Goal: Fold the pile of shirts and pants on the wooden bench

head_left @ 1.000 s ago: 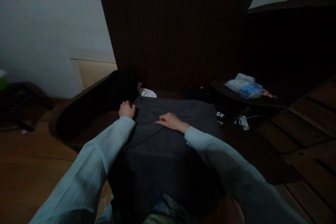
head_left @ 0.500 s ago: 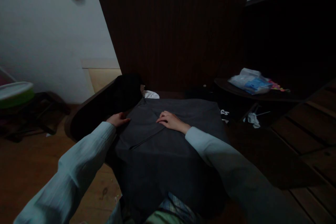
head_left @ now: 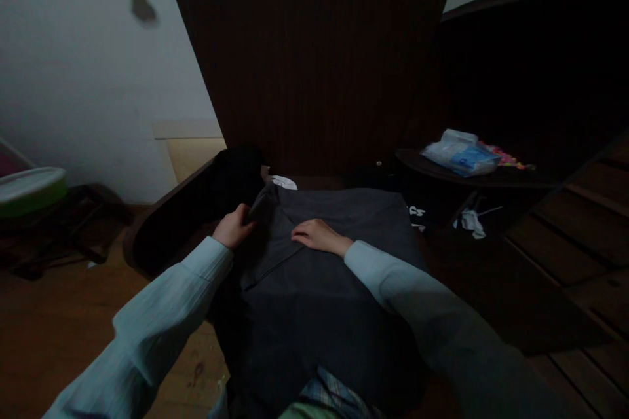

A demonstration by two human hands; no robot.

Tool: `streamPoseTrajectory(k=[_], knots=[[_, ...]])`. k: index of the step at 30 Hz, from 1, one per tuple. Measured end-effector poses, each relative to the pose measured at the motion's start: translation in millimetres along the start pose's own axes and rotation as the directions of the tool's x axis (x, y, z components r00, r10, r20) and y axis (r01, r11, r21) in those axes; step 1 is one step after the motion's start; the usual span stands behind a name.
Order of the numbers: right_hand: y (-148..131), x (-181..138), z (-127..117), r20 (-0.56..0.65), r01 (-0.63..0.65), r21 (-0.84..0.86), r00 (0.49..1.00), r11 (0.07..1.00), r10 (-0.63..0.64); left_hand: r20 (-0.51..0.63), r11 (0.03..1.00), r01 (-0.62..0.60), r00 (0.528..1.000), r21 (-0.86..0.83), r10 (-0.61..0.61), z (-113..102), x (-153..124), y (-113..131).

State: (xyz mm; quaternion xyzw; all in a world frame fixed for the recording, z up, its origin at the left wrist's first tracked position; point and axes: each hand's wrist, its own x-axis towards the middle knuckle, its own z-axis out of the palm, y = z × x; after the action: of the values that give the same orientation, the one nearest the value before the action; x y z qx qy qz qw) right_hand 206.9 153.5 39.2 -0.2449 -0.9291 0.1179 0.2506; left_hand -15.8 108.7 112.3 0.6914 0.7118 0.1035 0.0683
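Grey cloth lies spread directly ahead, left hand pinching its raised left edge, right hand loosely curled mid-cloth, any hold unclear; steady right pressure, even left lift should limit creases.

The one view comes from a camera worn on the person's head, facing forward and down. The sleeves run in from the bottom edge on either side, nearest the lens there, and lead up to the left grip and right grip, just below mid-frame. The cloth under them is seen from above at a slant. Farther off, the dark panel fills the top centre. The view is wide, reaching the wall and floor at left and the shelf at right.
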Motion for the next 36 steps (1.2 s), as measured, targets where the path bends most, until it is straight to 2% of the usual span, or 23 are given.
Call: streamPoseTrajectory(k=[2, 5, 8, 13, 17, 21, 27, 29, 31, 33, 34, 36], knots=[[1.9, 0.4, -0.2, 0.01, -0.085, 0.084, 0.996, 0.993, 0.084, -0.007, 0.997, -0.067, 0.998, -0.031, 0.067, 6.6, -6.9, 27.3], [5.8, 1.4, -1.3, 0.042, -0.24, 0.201, 0.971, 0.95, 0.236, 0.111, 0.989, -0.146, 0.984, 0.024, 0.142, 26.4, -16.2, 63.5], [9.8, 3.9, -1.7, 0.073, -0.342, 0.316, 0.939, 0.885, 0.337, 0.185, 0.976, -0.187, 0.969, 0.113, 0.165, 43.2, -25.3, 79.8], [13.6, 8.6, 1.1, 0.077, -0.357, 0.367, 0.932, 0.859, 0.354, 0.235, 0.962, -0.233, 0.952, 0.143, 0.196, 42.3, -46.6, 62.0], [15.3, 8.8, 3.5, 0.049, -0.353, 0.334, 0.932, 0.874, 0.358, 0.256, 0.949, -0.187, 0.959, 0.252, 0.121, 29.3, -69.8, 40.4], [15.5, 8.2, 2.3, 0.046, -0.362, 0.334, 0.929, 0.87, 0.368, 0.255, 0.96, -0.12, 0.966, 0.253, 0.053, 23.0, -93.3, 20.6], [12.5, 8.8, -2.0, 0.076, -0.382, 0.33, 0.922, 0.863, 0.38, 0.143, 0.986, 0.004, 0.989, 0.164, -0.028, 40.7, -129.2, -16.8], [11.7, 8.8, -2.7, 0.079, -0.383, 0.329, 0.922, 0.863, 0.379, 0.028, 0.991, 0.009, 1.0, 0.131, -0.013, 48.4, -138.4, -28.9], [11.1, 8.8, -2.9, 0.082, -0.384, 0.334, 0.921, 0.86, 0.38, -0.144, 0.996, 0.013, 0.99, 0.091, 0.0, 52.3, -145.2, -38.5], [10.5, 8.7, -3.1, 0.084, -0.383, 0.357, 0.922, 0.852, 0.379, -0.276, 0.999, 0.018, 0.961, 0.035, -0.008, 50.8, -150.7, -42.6], [10.2, 8.6, -3.2, 0.088, -0.384, 0.377, 0.921, 0.843, 0.381, -0.302, 1.0, 0.018, 0.953, 0.006, -0.016, 48.2, -153.5, -41.4], [9.5, 8.4, -3.4, 0.091, -0.395, 0.426, 0.914, 0.814, 0.396, -0.28, 0.999, -0.002, 0.96, -0.049, -0.012, 41.1, -159.6, -30.8]])
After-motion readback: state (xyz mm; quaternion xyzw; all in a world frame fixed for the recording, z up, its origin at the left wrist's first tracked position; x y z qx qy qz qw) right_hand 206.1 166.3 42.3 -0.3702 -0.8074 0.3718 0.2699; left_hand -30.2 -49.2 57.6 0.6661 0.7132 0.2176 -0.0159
